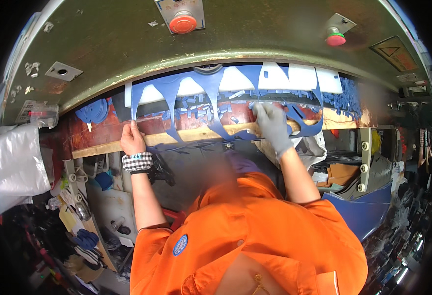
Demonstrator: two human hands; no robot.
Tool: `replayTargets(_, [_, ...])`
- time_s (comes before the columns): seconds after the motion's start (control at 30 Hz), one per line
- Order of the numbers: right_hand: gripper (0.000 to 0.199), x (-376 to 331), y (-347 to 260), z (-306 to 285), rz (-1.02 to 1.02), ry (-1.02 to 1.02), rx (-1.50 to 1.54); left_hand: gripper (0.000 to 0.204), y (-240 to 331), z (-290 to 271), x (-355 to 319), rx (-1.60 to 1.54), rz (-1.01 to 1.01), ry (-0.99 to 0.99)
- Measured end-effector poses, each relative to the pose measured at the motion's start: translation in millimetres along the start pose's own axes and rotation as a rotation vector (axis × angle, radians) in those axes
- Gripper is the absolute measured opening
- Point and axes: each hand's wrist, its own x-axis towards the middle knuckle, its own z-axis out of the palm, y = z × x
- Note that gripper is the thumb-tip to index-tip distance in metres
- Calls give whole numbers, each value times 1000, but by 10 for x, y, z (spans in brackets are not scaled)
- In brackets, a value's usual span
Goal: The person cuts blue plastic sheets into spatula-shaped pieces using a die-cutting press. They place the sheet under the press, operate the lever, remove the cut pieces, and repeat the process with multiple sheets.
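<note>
My bare left hand (133,138), with a checkered band at the wrist, pinches the left edge of a blue sheet (214,101) that has large cut-out openings. The sheet hangs over the front edge of the work table, its narrow strips curling down. My right hand (272,126), in a grey glove, is at the sheet's right part with its fingers drawn together. A bit of blue shows by its fingertips, but what they grip is unclear. Small blue cut pieces (196,109) lie scattered behind and between the strips. White panels (235,78) show through the openings.
A green machine body (255,44) with a red push button (183,22) overhangs the table. Round blue pieces (94,112) lie at the left, and a heap of small blue pieces (345,101) at the right. A wooden rail (103,147) edges the table's front.
</note>
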Motion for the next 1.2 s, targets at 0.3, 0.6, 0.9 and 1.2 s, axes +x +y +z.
replayTargets(0.3, [14, -879, -426, -502, -389, 99, -246, 37, -118, -580, -824, -23, -107, -132])
replayTargets(0.6, [89, -526, -849, 714, -567, 29, -363, 25, 306, -534, -907, 142, 288, 72])
replayTargets(0.9, [95, -1094, -517, 361, -113, -173, 589, 21, 996, -162, -1121, -231, 268, -128])
replayTargets(1.2, [99, -1183, -511, 305, -21, -151, 731, 26, 1335, 250, -1212, -366, 276, -171])
